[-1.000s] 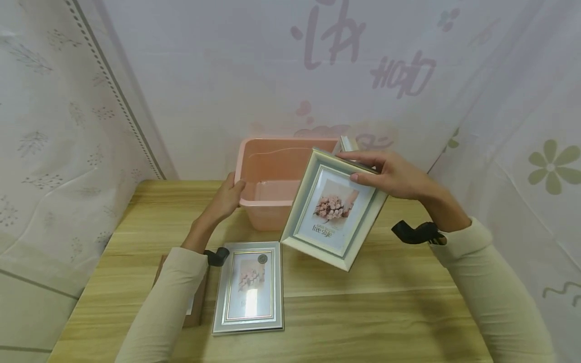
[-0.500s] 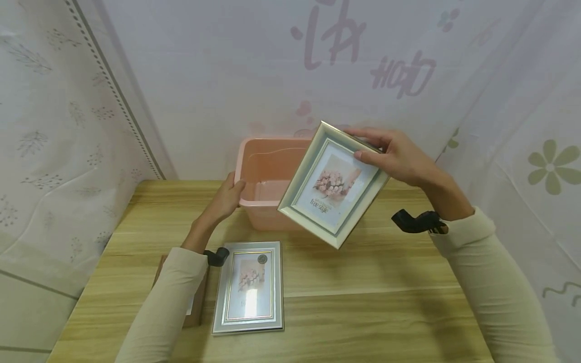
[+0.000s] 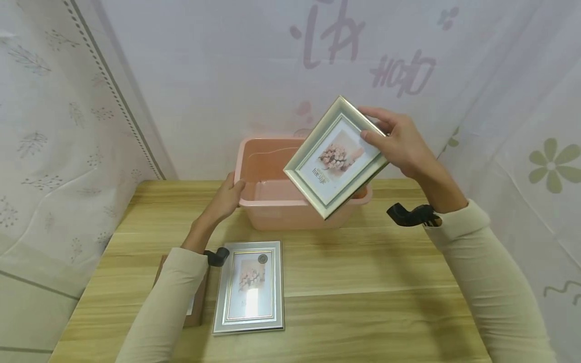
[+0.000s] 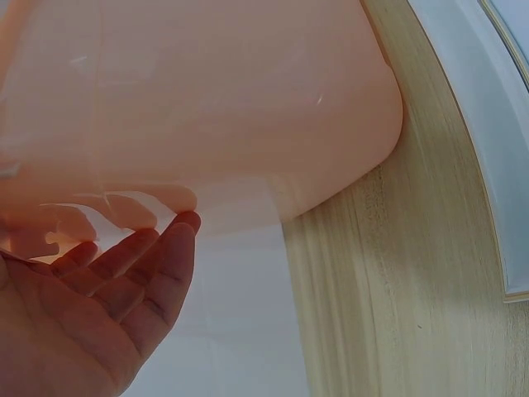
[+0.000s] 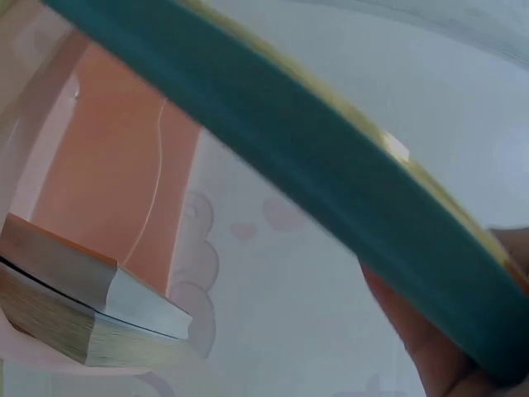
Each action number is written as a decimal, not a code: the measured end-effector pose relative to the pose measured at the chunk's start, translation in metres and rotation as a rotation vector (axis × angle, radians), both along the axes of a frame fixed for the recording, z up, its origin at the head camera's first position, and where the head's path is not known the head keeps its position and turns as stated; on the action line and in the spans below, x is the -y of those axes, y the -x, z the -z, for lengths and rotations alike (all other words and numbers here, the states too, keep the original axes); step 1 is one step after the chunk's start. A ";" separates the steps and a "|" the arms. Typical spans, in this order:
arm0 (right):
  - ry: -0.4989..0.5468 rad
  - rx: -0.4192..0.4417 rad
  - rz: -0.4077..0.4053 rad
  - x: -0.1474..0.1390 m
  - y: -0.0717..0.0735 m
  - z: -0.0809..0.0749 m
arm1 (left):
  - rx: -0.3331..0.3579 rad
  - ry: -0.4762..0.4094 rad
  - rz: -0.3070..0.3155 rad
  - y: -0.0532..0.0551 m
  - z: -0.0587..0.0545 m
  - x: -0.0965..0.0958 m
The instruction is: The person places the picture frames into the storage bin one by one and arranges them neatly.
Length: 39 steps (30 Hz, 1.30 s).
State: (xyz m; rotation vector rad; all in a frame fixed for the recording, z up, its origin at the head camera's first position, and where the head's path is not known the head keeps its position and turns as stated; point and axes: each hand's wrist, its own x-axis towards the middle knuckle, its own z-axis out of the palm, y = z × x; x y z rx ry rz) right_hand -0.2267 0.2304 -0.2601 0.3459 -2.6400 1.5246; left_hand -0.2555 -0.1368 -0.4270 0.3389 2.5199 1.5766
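Observation:
My right hand (image 3: pixel 401 143) pinches a cream-and-gold picture frame (image 3: pixel 337 159) near its upper right edge, thumb on the front. The picture frame is tilted above the right part of a pink plastic basin (image 3: pixel 290 217). At the basin's left rim my left hand (image 3: pixel 225 197) grips it, thumb over the rim; the left wrist view has its fingers (image 4: pixel 169 273) against the outer wall. Two more picture frames (image 5: pixel 103 289) lean together inside the basin's end in the right wrist view. A silver-white picture frame (image 3: pixel 248 288) lies face up on the table.
A brown object (image 3: pixel 197 307) like a box or frame lies left of the silver-white picture frame, partly hidden by the left sleeve (image 3: pixel 163 302). The wooden table (image 3: pixel 363 307) meets a printed curtain (image 3: pixel 204 75) at the back; more curtain hangs on both sides.
My right hand has raised the cream-and-gold picture frame and turned it clockwise, uncovering more of the basin's front and right rim. The left hand stays on the rim.

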 end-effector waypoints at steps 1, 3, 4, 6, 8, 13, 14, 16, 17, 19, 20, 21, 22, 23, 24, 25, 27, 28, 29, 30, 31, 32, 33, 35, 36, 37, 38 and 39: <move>0.003 -0.002 0.025 0.000 0.001 -0.001 | -0.001 0.001 0.001 0.000 0.000 0.000; 0.009 -0.004 0.070 0.001 0.003 -0.002 | -0.001 0.004 -0.003 -0.001 -0.001 -0.001; 0.014 -0.005 0.086 0.001 0.004 -0.003 | -0.001 0.006 -0.005 -0.001 -0.001 -0.001; 0.025 -0.001 0.111 0.002 0.007 -0.005 | -0.001 0.005 -0.009 -0.001 -0.001 -0.001; 0.036 0.004 0.129 0.003 0.009 -0.006 | -0.001 0.008 -0.006 -0.001 -0.001 -0.001; 0.048 -0.010 0.169 0.009 0.013 -0.007 | 0.000 0.001 -0.007 -0.001 -0.001 -0.001; 0.047 -0.013 0.177 0.011 0.014 -0.007 | 0.000 -0.005 -0.009 0.000 -0.001 -0.001; 0.053 -0.015 0.183 0.014 0.016 -0.007 | 0.003 -0.012 -0.010 0.000 -0.002 -0.001; 0.056 -0.016 0.183 0.016 0.017 -0.007 | 0.003 -0.016 -0.009 0.000 -0.002 -0.001; 0.064 -0.013 0.178 0.019 0.019 -0.005 | 0.004 -0.021 -0.007 0.000 -0.002 -0.001; 0.070 -0.015 0.173 0.020 0.020 -0.004 | 0.005 -0.022 -0.007 0.000 -0.003 -0.001; 0.078 -0.015 0.167 0.022 0.021 -0.002 | 0.005 -0.019 -0.006 -0.001 -0.003 -0.001; 0.080 -0.018 0.161 0.023 0.022 -0.001 | 0.004 -0.017 -0.005 0.000 -0.003 -0.001; 0.076 -0.020 0.157 0.024 0.023 0.001 | 0.005 -0.016 -0.007 0.000 -0.003 -0.001; 0.066 -0.020 0.159 0.025 0.024 0.003 | 0.005 -0.014 -0.006 0.000 -0.003 -0.001; 0.054 -0.020 0.159 0.026 0.025 0.005 | 0.007 -0.013 -0.005 0.000 -0.002 -0.001; 0.018 -0.021 0.159 0.028 0.026 0.009 | 0.007 -0.011 -0.003 0.000 -0.001 -0.001; -0.012 -0.021 0.164 0.028 0.027 0.010 | 0.009 -0.012 -0.002 0.001 -0.001 -0.001; -0.045 -0.021 0.171 0.029 0.028 0.012 | 0.009 -0.014 -0.003 0.001 -0.001 -0.001; -0.083 -0.019 0.179 0.030 0.028 0.013 | 0.009 -0.015 -0.002 0.001 -0.001 0.000; -0.114 -0.018 0.181 0.030 0.029 0.014 | 0.011 -0.019 -0.001 0.001 -0.001 -0.001; -0.142 -0.016 0.182 0.031 0.030 0.016 | 0.008 -0.019 0.000 0.001 -0.001 -0.001; -0.170 -0.016 0.187 0.031 0.031 0.018 | 0.008 -0.020 0.000 0.001 -0.001 -0.001; -0.199 -0.016 0.184 0.031 0.033 0.022 | 0.007 -0.022 -0.003 0.000 -0.002 -0.001; -0.205 -0.015 0.180 0.032 0.034 0.024 | 0.006 -0.021 -0.004 0.000 -0.002 -0.001; -0.210 -0.019 0.177 0.032 0.035 0.026 | 0.005 -0.020 -0.006 0.000 -0.002 -0.001; -0.215 -0.021 0.174 0.032 0.036 0.029 | 0.004 -0.019 -0.007 0.000 -0.002 -0.001; -0.223 -0.026 0.174 0.033 0.037 0.031 | 0.005 -0.021 -0.012 0.000 -0.003 -0.001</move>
